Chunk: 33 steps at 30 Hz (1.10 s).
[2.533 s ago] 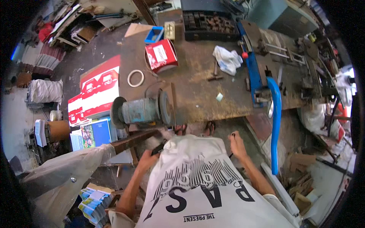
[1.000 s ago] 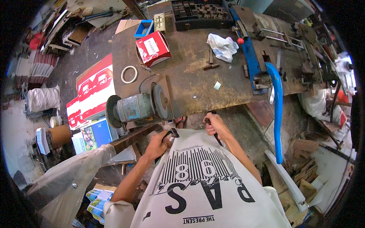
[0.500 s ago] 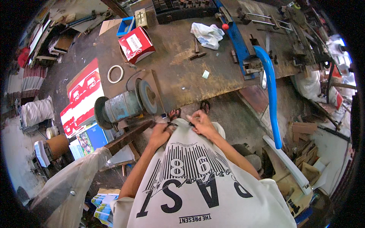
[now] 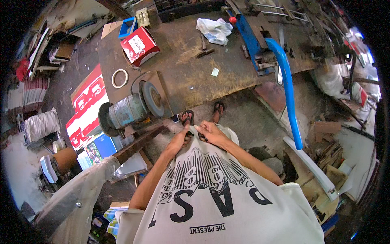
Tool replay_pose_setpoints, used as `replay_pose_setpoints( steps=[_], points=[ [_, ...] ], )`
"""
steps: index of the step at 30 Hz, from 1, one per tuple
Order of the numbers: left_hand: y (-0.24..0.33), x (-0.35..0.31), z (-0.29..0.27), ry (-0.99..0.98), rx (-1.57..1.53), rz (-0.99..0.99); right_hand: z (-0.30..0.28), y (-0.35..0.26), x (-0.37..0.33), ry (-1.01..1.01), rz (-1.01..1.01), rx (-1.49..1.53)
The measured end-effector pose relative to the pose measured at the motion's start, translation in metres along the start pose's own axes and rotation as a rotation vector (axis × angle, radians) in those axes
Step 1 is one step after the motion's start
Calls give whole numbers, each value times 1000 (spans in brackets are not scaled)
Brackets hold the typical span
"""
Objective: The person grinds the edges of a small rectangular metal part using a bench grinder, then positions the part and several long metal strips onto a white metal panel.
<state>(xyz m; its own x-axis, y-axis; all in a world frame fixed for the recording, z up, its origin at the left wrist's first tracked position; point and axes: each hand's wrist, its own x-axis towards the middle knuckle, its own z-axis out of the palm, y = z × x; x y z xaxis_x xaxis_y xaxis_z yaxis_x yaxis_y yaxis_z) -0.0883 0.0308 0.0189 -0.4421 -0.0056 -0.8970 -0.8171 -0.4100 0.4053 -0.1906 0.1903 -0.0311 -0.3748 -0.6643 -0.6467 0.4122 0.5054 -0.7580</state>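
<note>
The lower front of my cream T-shirt (image 4: pixel 243 195), with dark print, is bunched up between my hands. My left hand (image 4: pixel 181 140) is closed on the cloth near its hem, fingers curled in. Close beside it, my right hand (image 4: pixel 211 133) pinches the same edge, thumb against fingers. A fold of fabric stands up between them. Beyond the hands, my sandalled feet (image 4: pixel 187 117) show on the floor in front of the bench. To the left of my left hand is a bench grinder (image 4: pixel 132 112) with a grey wheel, and neither hand touches it.
A worn workbench (image 4: pixel 178 69) spans the far side, carrying a red-and-white box (image 4: pixel 140 46), a white rag (image 4: pixel 215 30), a cream ring (image 4: pixel 120 79) and a blue lever tool with a long curved handle (image 4: pixel 287 89). Clear plastic sheeting (image 4: pixel 75 199) hangs at lower left.
My hands have come closer together, and the shirt hem is now drawn up into a fold between them. My head has shifted slightly, showing more of my feet.
</note>
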Motion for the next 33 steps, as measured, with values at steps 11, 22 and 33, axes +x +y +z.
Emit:
replay_pose_setpoints(
  steps=[11,22,33],
  points=[
    [-3,-8,4,40,-99,73,8,-2,0,163,-205,-261],
    [0,0,13,111,-166,16,8,-13,-12,333,-430,-302],
    [-4,8,15,116,-95,16,5,-27,-19,346,-427,-322]
  ],
)
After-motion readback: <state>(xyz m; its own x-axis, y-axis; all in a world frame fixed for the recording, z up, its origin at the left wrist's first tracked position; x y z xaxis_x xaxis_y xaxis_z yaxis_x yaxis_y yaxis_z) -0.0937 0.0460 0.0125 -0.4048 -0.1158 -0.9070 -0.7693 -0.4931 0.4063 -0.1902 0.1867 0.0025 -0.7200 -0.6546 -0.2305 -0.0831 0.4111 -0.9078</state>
